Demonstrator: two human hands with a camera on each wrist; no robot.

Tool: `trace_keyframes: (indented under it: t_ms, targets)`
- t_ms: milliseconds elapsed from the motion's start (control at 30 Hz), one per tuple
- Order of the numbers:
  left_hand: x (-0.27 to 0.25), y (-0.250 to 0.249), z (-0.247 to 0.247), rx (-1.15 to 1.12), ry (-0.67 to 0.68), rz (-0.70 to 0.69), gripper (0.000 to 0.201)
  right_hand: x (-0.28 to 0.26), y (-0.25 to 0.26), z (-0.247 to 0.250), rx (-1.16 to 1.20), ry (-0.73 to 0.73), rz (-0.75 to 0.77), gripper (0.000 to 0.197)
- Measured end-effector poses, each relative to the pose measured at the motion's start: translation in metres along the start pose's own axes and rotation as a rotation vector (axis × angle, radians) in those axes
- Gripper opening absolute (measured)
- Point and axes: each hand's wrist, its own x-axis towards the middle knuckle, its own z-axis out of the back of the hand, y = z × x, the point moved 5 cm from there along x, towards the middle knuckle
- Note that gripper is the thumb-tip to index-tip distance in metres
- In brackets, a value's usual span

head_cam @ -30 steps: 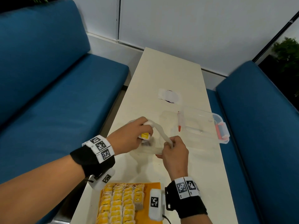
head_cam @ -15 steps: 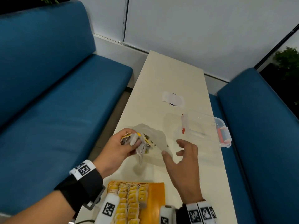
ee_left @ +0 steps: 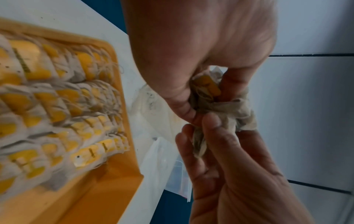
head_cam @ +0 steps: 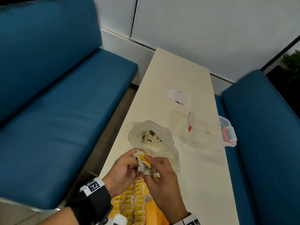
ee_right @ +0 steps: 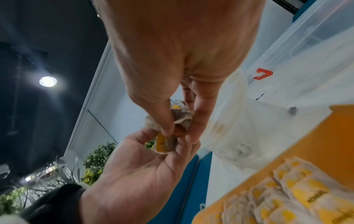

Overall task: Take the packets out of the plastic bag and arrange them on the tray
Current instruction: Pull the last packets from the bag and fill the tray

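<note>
A crumpled bunch of white and yellow packets [head_cam: 145,164] [ee_left: 216,103] [ee_right: 172,121] hangs just above the far end of the orange tray [head_cam: 154,211] [ee_left: 95,189] [ee_right: 306,144]. My left hand [head_cam: 134,161] [ee_left: 199,97] [ee_right: 164,145] grips the bunch from the left. My right hand [head_cam: 154,163] [ee_left: 206,128] [ee_right: 178,130] pinches it from the right. Rows of packets [head_cam: 133,200] [ee_left: 57,106] fill the tray. The clear plastic bag [head_cam: 165,143] [ee_left: 153,109] [ee_right: 239,121] lies open on the table beyond my hands, with a few packets [head_cam: 149,135] inside.
A clear lidded box [head_cam: 211,129] [ee_right: 306,45] with red clips stands right of the bag, a red pen [head_cam: 189,121] beside it. A white slip [head_cam: 178,96] lies farther back. Blue sofas [head_cam: 56,103] flank the narrow cream table [head_cam: 203,176].
My left hand pulled a bunch of packets out of the bag and brought it back toward the tray. My right hand let go of the bag and joined the grip. The bag settled open.
</note>
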Motion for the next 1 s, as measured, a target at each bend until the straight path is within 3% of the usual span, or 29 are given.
trace_keyframes:
  t_ms: [100, 233, 433, 500, 700, 867, 1000]
  targets:
    - [-0.005, 0.000, -0.002, -0.131, -0.026, 0.013, 0.043, -0.003, -0.004, -0.005, -0.079, 0.013, 0.012, 0.056]
    - [-0.004, 0.011, 0.009, -0.132, -0.158, 0.095, 0.060, -0.004, -0.001, -0.011, -0.199, 0.049, 0.060, 0.049]
    - [-0.002, 0.012, 0.013, 0.009, -0.252, 0.098, 0.028, -0.007, 0.003, -0.017, -0.375, 0.127, 0.096, 0.044]
    - [-0.002, 0.010, 0.016, -0.003, -0.283, 0.099, 0.026, -0.006, 0.004, -0.018, -0.424, 0.138, 0.120, 0.043]
    - [-0.004, 0.009, 0.011, -0.065, -0.231, 0.211, 0.043, -0.006, 0.007, -0.024, -0.499, 0.170, 0.139, 0.041]
    - [-0.008, 0.016, 0.016, -0.186, -0.220, 0.243, 0.047, -0.006, 0.014, -0.027, -0.494, 0.200, 0.160, 0.039]
    - [-0.012, 0.021, 0.021, -0.144, -0.190, 0.277, 0.047, -0.006, 0.008, -0.032, -0.526, 0.243, 0.169, 0.044]
